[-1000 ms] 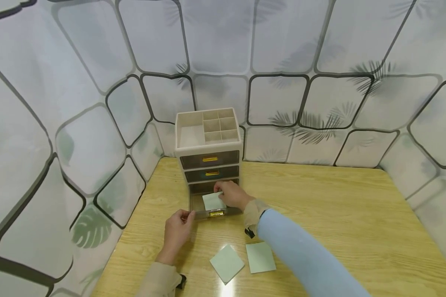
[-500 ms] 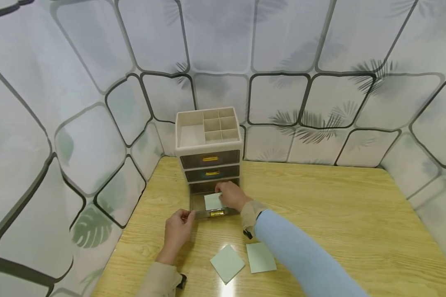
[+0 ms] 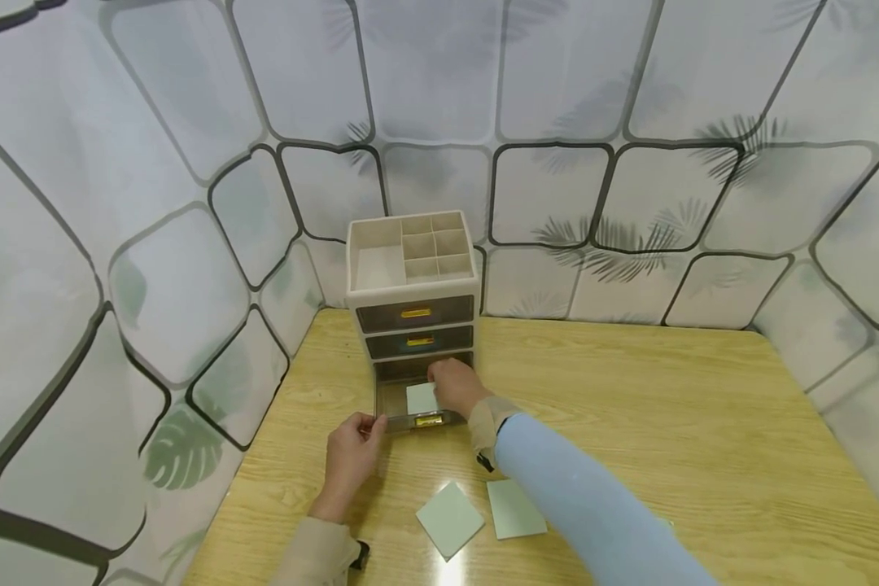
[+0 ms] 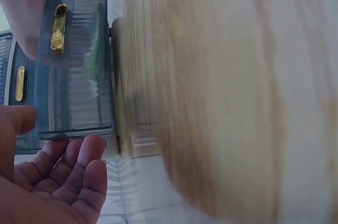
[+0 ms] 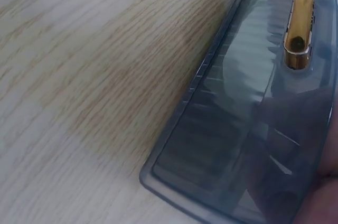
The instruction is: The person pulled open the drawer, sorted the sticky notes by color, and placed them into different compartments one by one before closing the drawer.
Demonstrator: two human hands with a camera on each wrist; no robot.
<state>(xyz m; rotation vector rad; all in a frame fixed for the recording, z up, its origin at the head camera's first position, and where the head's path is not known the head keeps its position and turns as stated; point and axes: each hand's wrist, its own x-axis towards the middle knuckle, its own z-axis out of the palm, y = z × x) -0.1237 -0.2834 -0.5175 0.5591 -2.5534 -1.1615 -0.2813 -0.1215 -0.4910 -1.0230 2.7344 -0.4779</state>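
Note:
The bottom drawer (image 3: 399,423) of a white desktop drawer unit (image 3: 410,286) is pulled out. Its smoky clear front carries a gold handle (image 5: 299,28). My left hand (image 3: 352,452) grips the drawer's front left corner; in the left wrist view, the thumb lies against the front and the curled fingers touch the end. My right hand (image 3: 457,386) reaches into the drawer and holds the right side of a pale green square (image 3: 421,399), of paper or thin cloth. Its fingertips are hidden. Through the drawer front, the right wrist view shows the green square (image 5: 245,55) blurred.
Two more pale green squares (image 3: 450,521) (image 3: 516,509) lie on the wooden table (image 3: 630,407) in front of the drawer. Two closed drawers (image 3: 419,342) sit above the open one. A compartment tray (image 3: 379,267) tops the unit. Patterned curtains (image 3: 549,195) stand behind and beside the table.
My right hand has shifted slightly right inside the drawer, and the green square has slid right with it. My left hand keeps its place on the drawer corner.

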